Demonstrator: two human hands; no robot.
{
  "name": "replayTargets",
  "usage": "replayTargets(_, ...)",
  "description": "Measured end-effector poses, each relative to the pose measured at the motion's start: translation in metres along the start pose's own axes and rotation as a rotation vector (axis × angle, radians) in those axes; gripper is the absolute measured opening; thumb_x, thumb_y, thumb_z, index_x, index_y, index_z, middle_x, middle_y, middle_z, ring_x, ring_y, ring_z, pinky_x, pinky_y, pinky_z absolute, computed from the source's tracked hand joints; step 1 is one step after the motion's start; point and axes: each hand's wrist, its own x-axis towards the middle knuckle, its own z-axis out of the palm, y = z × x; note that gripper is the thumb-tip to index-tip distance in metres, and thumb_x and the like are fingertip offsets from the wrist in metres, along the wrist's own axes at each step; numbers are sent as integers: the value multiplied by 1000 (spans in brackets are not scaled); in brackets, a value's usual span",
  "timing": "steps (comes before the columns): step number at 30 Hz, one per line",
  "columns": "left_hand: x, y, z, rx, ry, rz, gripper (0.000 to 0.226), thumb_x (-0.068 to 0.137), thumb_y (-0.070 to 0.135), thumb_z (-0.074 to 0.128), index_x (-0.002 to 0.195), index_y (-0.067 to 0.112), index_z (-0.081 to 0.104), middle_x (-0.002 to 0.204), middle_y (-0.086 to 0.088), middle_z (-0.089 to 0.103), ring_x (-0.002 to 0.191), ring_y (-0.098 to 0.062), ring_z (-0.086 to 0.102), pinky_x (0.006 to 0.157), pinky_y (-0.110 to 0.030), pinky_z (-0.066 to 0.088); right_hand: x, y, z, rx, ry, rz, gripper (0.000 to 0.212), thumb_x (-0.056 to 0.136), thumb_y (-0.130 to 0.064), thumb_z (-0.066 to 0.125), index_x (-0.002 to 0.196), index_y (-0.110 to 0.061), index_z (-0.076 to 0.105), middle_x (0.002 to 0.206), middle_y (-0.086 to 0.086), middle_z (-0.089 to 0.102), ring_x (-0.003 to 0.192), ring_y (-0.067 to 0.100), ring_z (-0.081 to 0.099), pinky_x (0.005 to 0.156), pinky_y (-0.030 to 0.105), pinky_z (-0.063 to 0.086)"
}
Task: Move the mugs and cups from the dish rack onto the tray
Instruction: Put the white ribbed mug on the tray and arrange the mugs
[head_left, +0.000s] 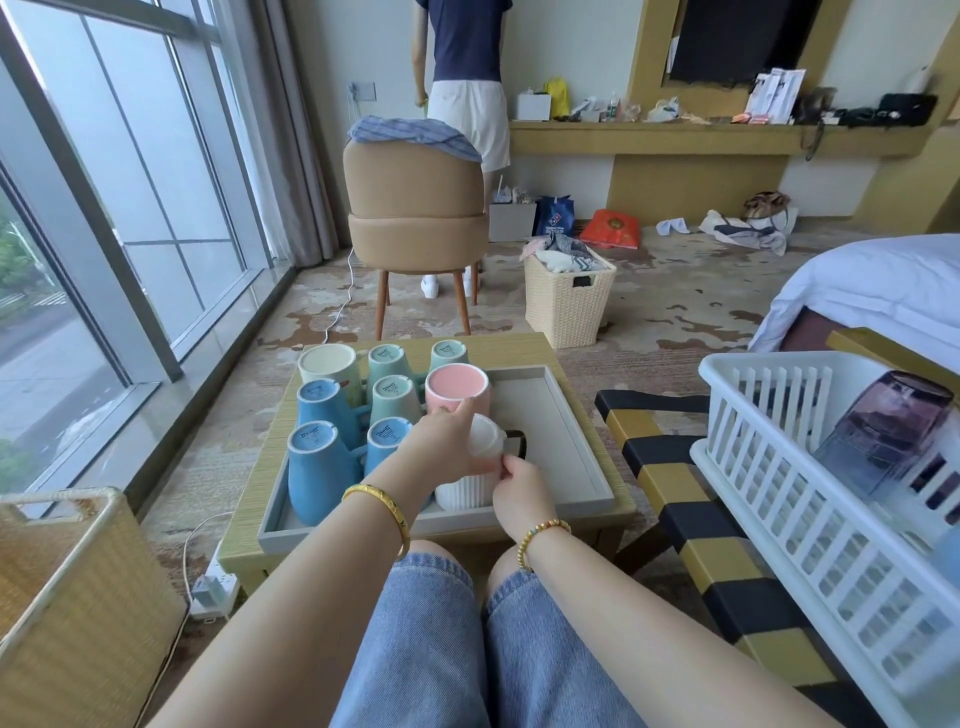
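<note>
Fingers (501, 460) of the right hand (522, 491) pinch the upper edge of a white ribbed cup (467, 483) standing upside down near the front of the grey tray (561, 431), while the left hand (444, 441) curls over a small white cup (485, 436) just above it. Behind them on the tray stand an upturned pink mug (457, 389) and several blue and green mugs (317, 467). On the right, a purple glass cup (883, 436) lies tilted in the white dish rack (779, 525). The tray rests on a low wooden desk (270, 467).
</note>
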Motion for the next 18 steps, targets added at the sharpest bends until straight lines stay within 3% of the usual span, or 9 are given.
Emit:
replayTargets(2, 0, 2, 2, 32, 40, -13, 88, 74, 55, 67, 139, 17, 21, 124, -17, 52, 108, -34, 53, 86, -39, 47, 4, 0, -3, -32, -55, -2, 31, 93, -2, 32, 107, -8, 58, 68, -6, 47, 68, 16, 48, 52, 20, 34)
replayTargets(8, -2, 7, 3, 92, 107, -73, 89, 70, 65, 63, 135, 15, 28, 121, -17, 54, 108, -34, 53, 85, -40, 46, 11, 0, -7, -49, -130, -15, 40, 93, -1, 29, 123, -13, 53, 74, -4, 50, 59, 6, 41, 49, 18, 30)
replayTargets(12, -3, 12, 4, 250, 151, -65, 83, 74, 69, 55, 130, 13, 32, 120, -16, 58, 111, -31, 54, 104, -44, 31, 15, 1, -10, -51, -169, -30, 45, 94, -1, 29, 131, -17, 48, 100, 3, 56, 66, 6, 46, 54, 18, 36)
replayTargets(18, -4, 14, 2, 267, 159, -86, 84, 73, 71, 52, 130, 13, 34, 122, -16, 57, 113, -30, 53, 100, -40, 34, 23, 6, -12, -68, -213, -36, 47, 95, -3, 30, 137, -19, 43, 120, 9, 59, 93, 18, 53, 74, 25, 44)
